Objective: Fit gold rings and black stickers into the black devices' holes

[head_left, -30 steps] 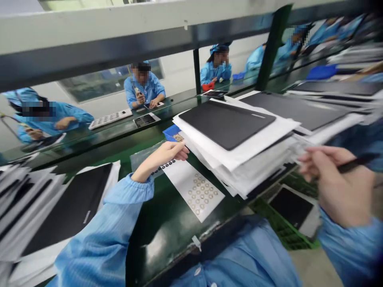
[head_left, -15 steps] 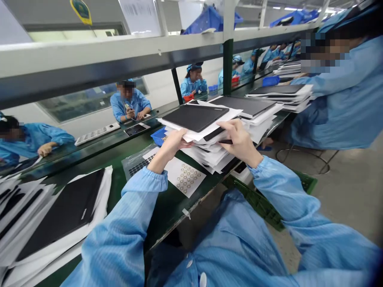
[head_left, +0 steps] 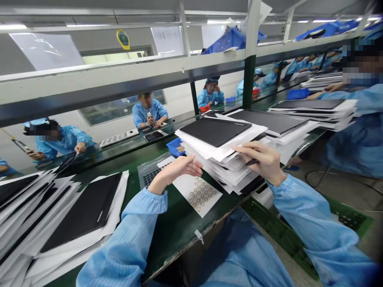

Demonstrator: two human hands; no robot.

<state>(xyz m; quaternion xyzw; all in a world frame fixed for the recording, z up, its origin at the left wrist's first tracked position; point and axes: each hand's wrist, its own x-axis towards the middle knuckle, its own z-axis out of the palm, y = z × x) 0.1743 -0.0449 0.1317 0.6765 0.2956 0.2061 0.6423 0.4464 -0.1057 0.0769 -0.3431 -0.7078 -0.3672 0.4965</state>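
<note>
My left hand (head_left: 181,168) is open with its fingers stretched out, apart from the stack. It hovers above a white sheet of ring-shaped stickers (head_left: 202,195). My right hand (head_left: 261,157) is closed around a thin dark tool (head_left: 251,162), of which only a short end shows. Its fingertips are at the paper edge of the stack's right front side. On top of that stack of white paper sheets (head_left: 220,153) lies a black flat panel (head_left: 215,130) with a small pale logo. A sheet of black ring stickers (head_left: 152,173) lies left of my left hand.
A blue bin of small brass-coloured parts (head_left: 175,147) stands behind the stack. More panels with paper lie at left (head_left: 86,211) and right (head_left: 272,119). A green crate (head_left: 278,223) sits below the bench edge. A shelf beam (head_left: 119,81) crosses above; co-workers sit opposite and at right.
My left hand has let go of the stack's left corner and drawn back, opening. My right hand still holds the dark tool at the stack. The camera view has shifted left and up.
</note>
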